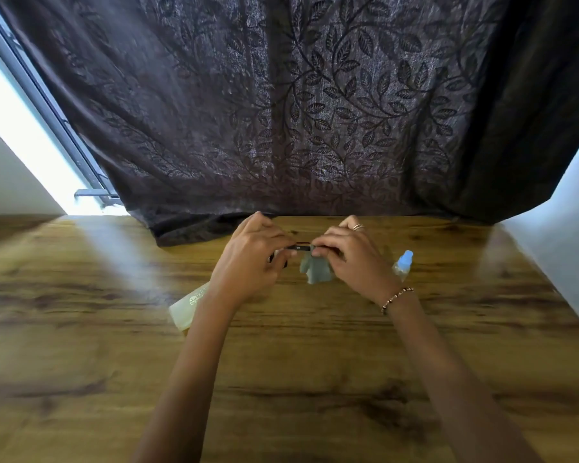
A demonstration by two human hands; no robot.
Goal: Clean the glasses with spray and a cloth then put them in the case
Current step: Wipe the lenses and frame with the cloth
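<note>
Dark-framed glasses [300, 247] are held above the wooden table [315, 345] between both hands. My left hand [254, 262] grips their left end. My right hand [351, 259] pinches the right end together with a grey-green cloth [316, 270] that hangs down below the frame. The lenses are mostly hidden by my fingers. A small clear spray bottle [403, 264] with a blue cap stands just right of my right hand. A pale cream glasses case [189, 310] lies on the table under my left forearm, partly covered by it.
A dark leaf-patterned curtain [315, 111] hangs behind the table and drapes onto its far edge. A bright window strip [30, 138] is at the left and a white wall [569, 235] at the right.
</note>
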